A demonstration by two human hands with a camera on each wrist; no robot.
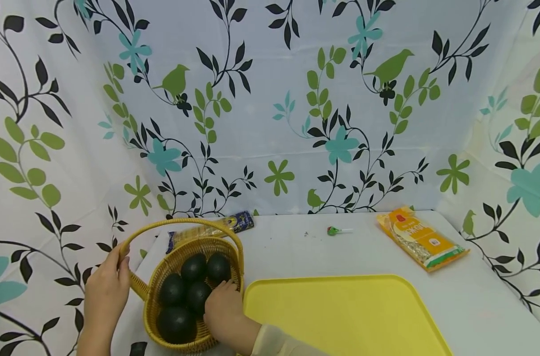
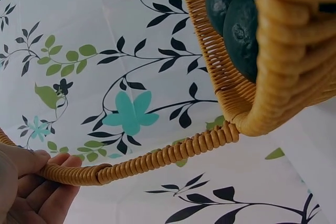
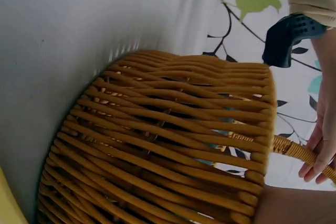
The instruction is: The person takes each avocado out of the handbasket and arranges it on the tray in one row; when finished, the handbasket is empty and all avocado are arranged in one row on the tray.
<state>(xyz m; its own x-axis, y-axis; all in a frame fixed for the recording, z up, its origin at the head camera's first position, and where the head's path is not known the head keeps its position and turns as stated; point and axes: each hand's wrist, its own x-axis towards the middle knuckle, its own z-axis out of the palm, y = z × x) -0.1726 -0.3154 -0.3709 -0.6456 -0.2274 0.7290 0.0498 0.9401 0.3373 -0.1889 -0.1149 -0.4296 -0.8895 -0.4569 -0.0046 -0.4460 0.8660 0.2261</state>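
Observation:
A yellow wicker basket (image 1: 152, 296) stands tilted at the left of the table, with several dark green avocados (image 1: 176, 325) inside. My left hand (image 1: 107, 284) grips its tall handle (image 2: 157, 157) on the left side, thumb and fingers around the wicker. Over the basket's right rim reaches my right hand (image 1: 225, 306), its fingers down among the avocados on that side. Those fingertips are hidden, and I cannot tell whether they hold an avocado. In the right wrist view the basket's woven side (image 3: 157, 129) fills the middle.
A yellow tray (image 1: 337, 311) lies right of the basket. Behind the basket is a long clear-and-blue pasta packet (image 1: 241, 221). A small lollipop (image 1: 334, 231) and an orange packet (image 1: 419, 240) lie farther back. A patterned cloth (image 1: 261, 123) hangs behind and beside the table.

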